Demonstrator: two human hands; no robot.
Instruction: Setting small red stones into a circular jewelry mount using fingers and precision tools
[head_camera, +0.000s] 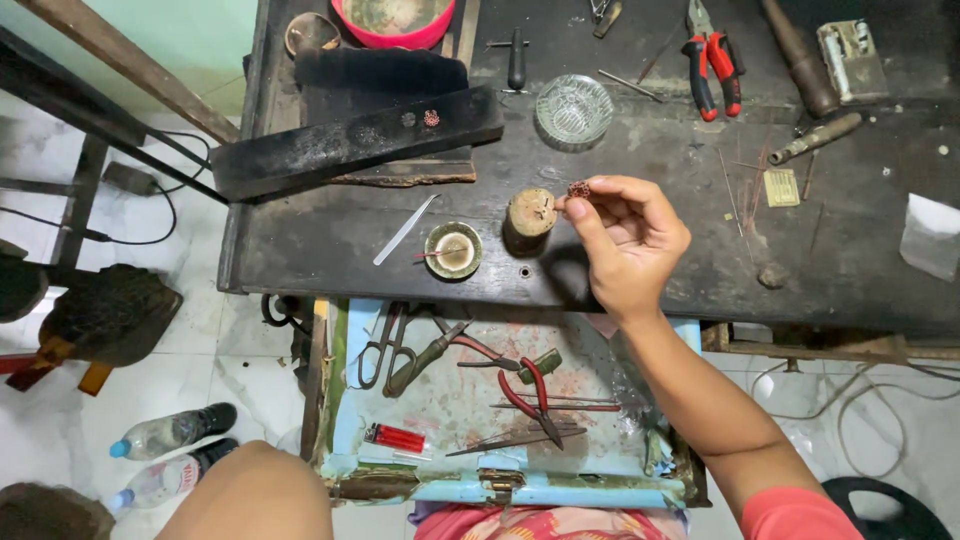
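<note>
Red-handled pliers (528, 388) lie in the open drawer (470, 400) nearest the person. Beyond, the right hand (625, 240) pinches a small reddish-brown round bead (578, 188) with closed fingers (590, 205), at three o'clock of a short wooden stump (531, 212) on the dark counter (700, 250). The left hand is out of view.

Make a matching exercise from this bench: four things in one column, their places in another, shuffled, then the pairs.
Things:
1. bead
2. glass dish
3. tweezers
4. red pliers

Places:
A. far side of the bench, right of the glass dish
B. pinched in the right hand
C. flat on the bench, left of the small round tin
D. behind the wooden stump

Pairs: 1-B, 2-D, 3-C, 4-A
</note>
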